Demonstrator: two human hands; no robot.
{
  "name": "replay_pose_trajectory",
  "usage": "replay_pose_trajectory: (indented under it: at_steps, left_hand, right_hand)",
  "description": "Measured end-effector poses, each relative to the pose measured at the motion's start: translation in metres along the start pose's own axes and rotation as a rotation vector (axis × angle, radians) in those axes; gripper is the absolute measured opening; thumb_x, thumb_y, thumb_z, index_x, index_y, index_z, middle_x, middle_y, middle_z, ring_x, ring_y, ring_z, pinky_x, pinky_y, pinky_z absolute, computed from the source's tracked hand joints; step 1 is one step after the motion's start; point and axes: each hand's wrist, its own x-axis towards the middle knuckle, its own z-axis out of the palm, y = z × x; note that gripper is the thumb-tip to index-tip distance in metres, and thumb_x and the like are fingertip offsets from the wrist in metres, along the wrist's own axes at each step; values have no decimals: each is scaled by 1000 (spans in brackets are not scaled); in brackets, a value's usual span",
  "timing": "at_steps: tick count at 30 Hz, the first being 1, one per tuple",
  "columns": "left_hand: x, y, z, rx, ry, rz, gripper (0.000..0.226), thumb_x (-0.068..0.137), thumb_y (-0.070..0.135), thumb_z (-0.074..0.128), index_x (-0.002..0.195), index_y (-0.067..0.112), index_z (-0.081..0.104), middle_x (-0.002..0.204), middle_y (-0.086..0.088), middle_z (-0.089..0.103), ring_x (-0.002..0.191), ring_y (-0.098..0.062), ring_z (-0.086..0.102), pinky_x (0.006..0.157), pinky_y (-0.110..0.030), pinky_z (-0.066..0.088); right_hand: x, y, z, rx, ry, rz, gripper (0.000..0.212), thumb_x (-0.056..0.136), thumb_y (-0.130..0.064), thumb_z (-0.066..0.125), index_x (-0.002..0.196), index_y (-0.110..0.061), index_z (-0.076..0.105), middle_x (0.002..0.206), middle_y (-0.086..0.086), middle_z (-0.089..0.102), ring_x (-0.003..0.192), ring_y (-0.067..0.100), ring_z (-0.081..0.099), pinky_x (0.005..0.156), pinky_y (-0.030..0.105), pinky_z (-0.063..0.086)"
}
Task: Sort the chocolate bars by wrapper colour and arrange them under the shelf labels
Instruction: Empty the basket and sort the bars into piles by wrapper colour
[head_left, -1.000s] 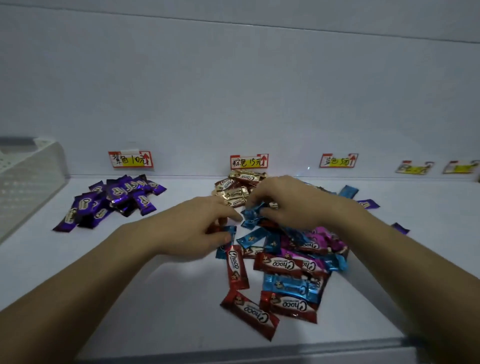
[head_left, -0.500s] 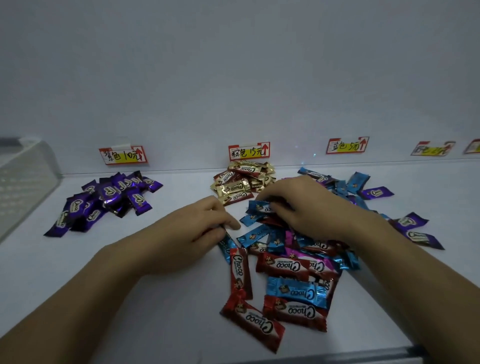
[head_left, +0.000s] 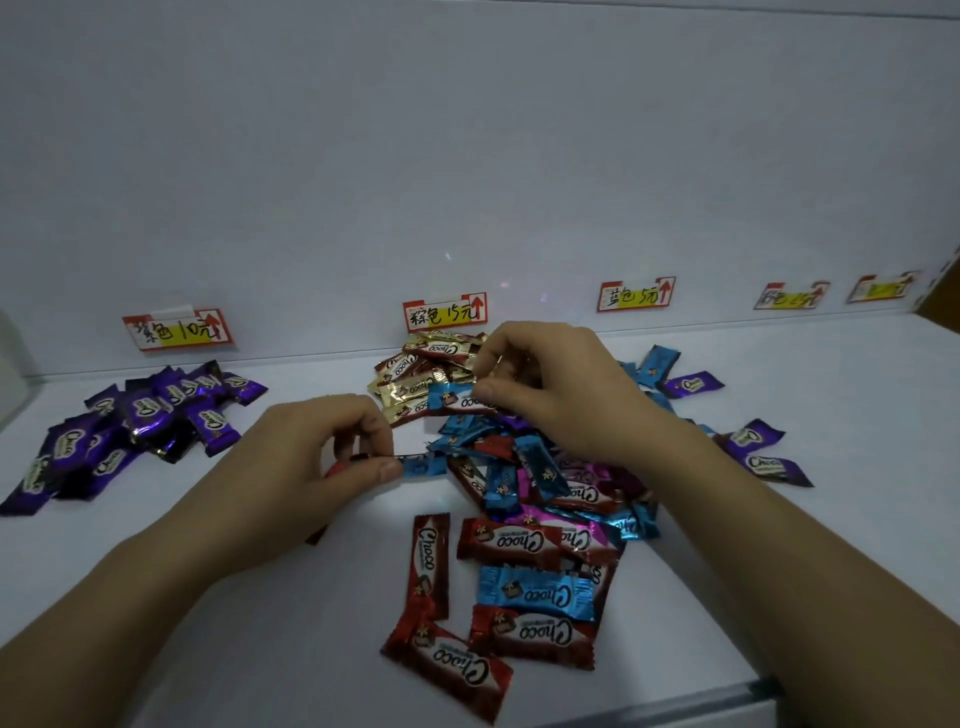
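Blue foil, 2 bars in hand, one per hand. Left hand (head_left: 311, 457): fingers curled, thumb and forefinger pinching the end of a blue bar (head_left: 423, 465) that sticks out flat toward the right hand; a scrap of red shows under the same fingers, identity unclear. Right hand (head_left: 561, 395): fingers curled, tips pinching a second blue bar (head_left: 451, 400), white lettering partly readable, its free end over the near edge of the gold pile (head_left: 415, 371). Gold pile sits just beyond the right fingertips; bars are stacked, so no reliable count. Mixed heap (head_left: 550, 493) lies between the hands and under the right wrist: blue, red and magenta wrappers overlapping, not countable. Nearer the body than both hands: red bars (head_left: 511, 540), 4 counted, glossy, white "Choco" script, with 1 loose blue bar (head_left: 535, 592) lying among them. Right of the right forearm: purple strays (head_left: 750, 436), 3 counted, lying apart on the shelf (head_left: 831, 405). Well left of the left hand: purple pile (head_left: 140, 421), roughly a dozen, overlapping. On the back wall beyond both hands: labels (head_left: 445, 312), 5 counted, red-edged with yellow strip, handwriting and red arrow; the two farthest right are too blurred to read.
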Motion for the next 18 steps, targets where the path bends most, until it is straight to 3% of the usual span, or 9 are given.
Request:
replay_pose_trajectory:
  at_steps: [3, 6, 8, 11, 14, 16, 18]
  left_hand:
    - [-5, 4, -3, -53, 67, 6, 21, 73, 58, 60, 84, 41, 64, 88, 24, 64, 79, -3, 57, 59, -29, 45]
    - [-4, 12, -7, -106, 154, 9, 20, 71, 56, 64, 85, 42, 68, 79, 15, 69, 74, -9, 64, 62, -37, 55]
    - [9, 22, -6, -129, 146, 4, 5, 76, 43, 70, 81, 42, 71, 77, 16, 71, 73, -4, 68, 61, -26, 58]
    - [48, 45, 2, -85, 129, 60, 15, 83, 26, 75, 92, 37, 74, 72, 24, 69, 76, 11, 66, 63, -6, 49]
    - [102, 66, 27, -4, 185, 127, 12, 88, 23, 75, 98, 29, 77, 79, 26, 64, 76, 17, 62, 66, 0, 44]
    - [140, 76, 51, -19, 205, 132, 10, 89, 18, 75, 97, 25, 75, 82, 18, 69, 72, 6, 67, 71, -9, 51]
    - [173, 82, 77, 30, 197, 170, 9, 90, 15, 73, 97, 21, 73, 90, 8, 72, 77, -4, 67, 81, -26, 57]
  right_hand:
    - [-3, 2, -10, 78, 21, 62, 11, 87, -30, 77, 89, -22, 69, 72, -5, 64, 63, 9, 61, 61, 23, 55]
    - [-11, 9, -28, 195, 29, 140, 12, 85, -24, 79, 89, -16, 71, 73, 2, 69, 60, 15, 69, 62, 33, 61]
    - [-18, 20, -42, 195, 36, 177, 5, 88, -17, 76, 91, -15, 72, 75, 2, 71, 64, 16, 71, 67, 36, 63]
    - [-22, 47, -67, 84, 65, 255, 9, 90, -11, 73, 91, -19, 74, 76, -1, 72, 72, 13, 73, 75, 34, 63]
    - [-18, 84, -93, 113, 172, 393, 12, 91, -2, 69, 91, -13, 74, 76, 5, 72, 73, 17, 74, 73, 32, 62]
    - [-9, 109, -105, 167, 250, 493, 12, 92, 2, 67, 90, -9, 72, 78, 12, 71, 72, 22, 75, 66, 27, 61]
    - [-2, 134, -110, 182, 310, 610, 12, 91, 1, 68, 88, -10, 71, 83, 13, 73, 69, 18, 74, 62, 26, 59]
